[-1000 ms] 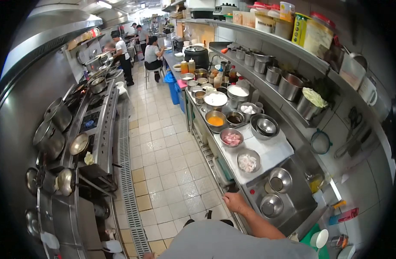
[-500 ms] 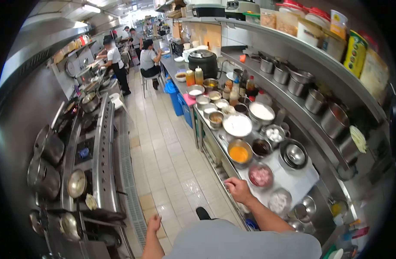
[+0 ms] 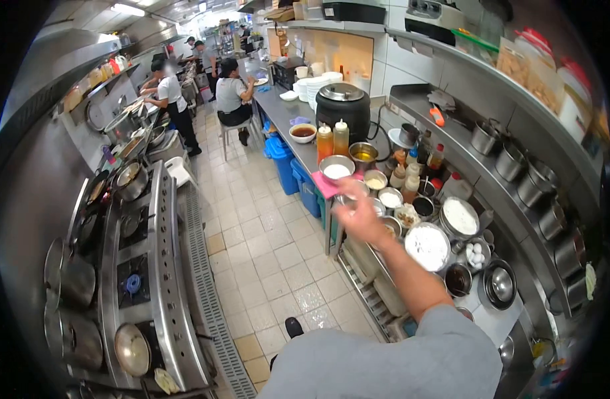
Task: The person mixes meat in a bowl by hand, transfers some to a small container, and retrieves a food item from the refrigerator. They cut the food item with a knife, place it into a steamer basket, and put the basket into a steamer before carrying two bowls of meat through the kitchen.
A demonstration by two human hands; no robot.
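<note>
Item: right hand (image 3: 358, 216), blurred, reached out over the steel condiment bowls (image 3: 385, 193) on the worktop (image 3: 288, 120); whether its fingers were spread or closed could not be told. Left hand out of sight. Step judged: reaching for a bowl; next called for a steady descent between close-set rims.

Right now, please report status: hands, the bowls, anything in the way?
Right hand raised over the small bowls, fingers blurred, grip unclear. Left hand out of view. Pink cloth and white-filled bowl just beyond the hand.

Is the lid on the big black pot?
Yes, a shiny lid covers the big black pot standing on the counter behind two sauce bottles.
</note>
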